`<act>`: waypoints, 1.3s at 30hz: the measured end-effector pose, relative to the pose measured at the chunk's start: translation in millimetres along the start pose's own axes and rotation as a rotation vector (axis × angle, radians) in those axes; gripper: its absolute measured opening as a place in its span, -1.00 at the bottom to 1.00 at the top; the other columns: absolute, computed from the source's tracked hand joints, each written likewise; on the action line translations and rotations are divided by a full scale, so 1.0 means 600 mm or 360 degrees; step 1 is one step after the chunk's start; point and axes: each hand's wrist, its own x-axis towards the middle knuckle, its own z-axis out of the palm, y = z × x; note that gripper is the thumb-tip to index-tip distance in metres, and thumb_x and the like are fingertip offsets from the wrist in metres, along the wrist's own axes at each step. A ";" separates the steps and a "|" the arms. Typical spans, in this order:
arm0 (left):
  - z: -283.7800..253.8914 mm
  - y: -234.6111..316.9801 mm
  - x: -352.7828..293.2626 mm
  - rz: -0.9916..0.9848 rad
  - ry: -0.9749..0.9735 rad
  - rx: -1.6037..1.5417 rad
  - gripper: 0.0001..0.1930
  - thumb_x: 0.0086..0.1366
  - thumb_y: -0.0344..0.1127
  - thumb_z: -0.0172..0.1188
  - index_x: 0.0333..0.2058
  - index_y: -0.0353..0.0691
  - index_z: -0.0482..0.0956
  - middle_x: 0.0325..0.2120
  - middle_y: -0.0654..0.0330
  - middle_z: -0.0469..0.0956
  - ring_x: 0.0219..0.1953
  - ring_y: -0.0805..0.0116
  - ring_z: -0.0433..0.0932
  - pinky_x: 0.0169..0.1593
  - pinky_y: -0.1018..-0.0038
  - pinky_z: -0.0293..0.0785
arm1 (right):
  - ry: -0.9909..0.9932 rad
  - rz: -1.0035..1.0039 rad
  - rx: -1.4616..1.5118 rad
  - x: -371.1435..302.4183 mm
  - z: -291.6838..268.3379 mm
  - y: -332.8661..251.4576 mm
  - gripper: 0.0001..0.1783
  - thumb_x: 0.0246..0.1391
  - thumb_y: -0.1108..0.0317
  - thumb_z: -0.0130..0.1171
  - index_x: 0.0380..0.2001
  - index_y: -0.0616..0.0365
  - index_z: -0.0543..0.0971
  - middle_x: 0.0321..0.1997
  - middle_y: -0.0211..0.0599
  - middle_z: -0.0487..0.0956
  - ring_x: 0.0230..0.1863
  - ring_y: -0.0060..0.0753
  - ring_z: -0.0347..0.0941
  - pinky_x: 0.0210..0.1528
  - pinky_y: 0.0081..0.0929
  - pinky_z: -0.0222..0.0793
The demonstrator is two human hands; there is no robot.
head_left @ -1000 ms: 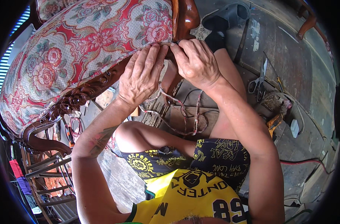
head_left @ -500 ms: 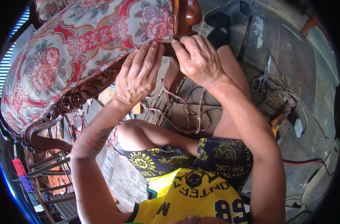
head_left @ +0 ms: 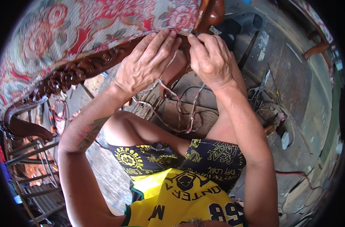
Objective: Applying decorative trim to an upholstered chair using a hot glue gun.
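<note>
So the flowery red-and-cream chair seat [head_left: 115, 19] takes up the upper left, resting on a dark, glossy carved wooden rail [head_left: 72, 73]. The person's sitting on the floor [head_left: 113, 178] with both hands right up at the seat's front edge, near the reddish-brown corner post [head_left: 211, 15].

Left hand [head_left: 142, 64]: fingers out pretty much straight and lying together, tips on the fabric edge where it meets the rail. Right hand [head_left: 212, 62]: fingers curled in, thumb pinching a thin edge strip [head_left: 183, 33] that spans the little gap between the two hands. The undersides of the right fingertips are hidden, so can't tell exactly how they sit.

Below the hands there's a red-and-white cord [head_left: 156, 109] looping down over a rough chunk of wood [head_left: 151, 99] and between the legs. Off to the right, a pair of scissors [head_left: 258, 90] lies on the floor, and lower down there's a red cable [head_left: 299, 174]. Person's in a yellow shirt [head_left: 157, 198] and dark shorts [head_left: 214, 155] with yellow print. Seat fabric's a bit blurry at the far left.
</note>
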 end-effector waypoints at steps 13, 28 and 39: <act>0.023 0.009 -0.032 -0.0034 -0.0169 0.0219 -0.25 0.40 -0.11 -0.04 0.54 -0.08 0.11 0.58 0.22 0.01 0.61 0.25 -0.03 0.64 0.23 -0.12 | -0.0009 -0.0124 -0.0035 0.005 0.009 0.001 -0.72 -0.02 0.66 0.33 -0.18 0.24 0.70 -0.26 -0.19 0.59 -0.32 -0.10 0.56 -0.27 -0.26 0.53; 0.047 0.040 -0.013 -0.0173 0.0078 0.0189 -0.32 0.44 -0.16 -0.05 0.51 -0.12 0.20 0.50 0.15 0.16 0.54 0.28 0.14 0.59 0.26 0.09 | -0.0027 0.0051 -0.0056 0.009 -0.001 -0.020 -0.77 0.03 0.69 0.31 -0.21 0.26 0.68 -0.27 -0.12 0.61 -0.31 -0.03 0.58 -0.22 -0.21 0.55; 0.045 0.049 -0.007 -0.0173 0.0135 0.0071 -0.35 0.40 -0.11 0.02 0.44 -0.07 0.37 0.50 0.23 0.20 0.52 0.21 0.20 0.57 0.16 0.09 | -0.0049 0.0068 -0.0061 0.003 -0.001 -0.016 -0.71 -0.03 0.58 0.36 -0.16 0.22 0.68 -0.22 -0.19 0.57 -0.26 -0.11 0.55 -0.20 -0.22 0.51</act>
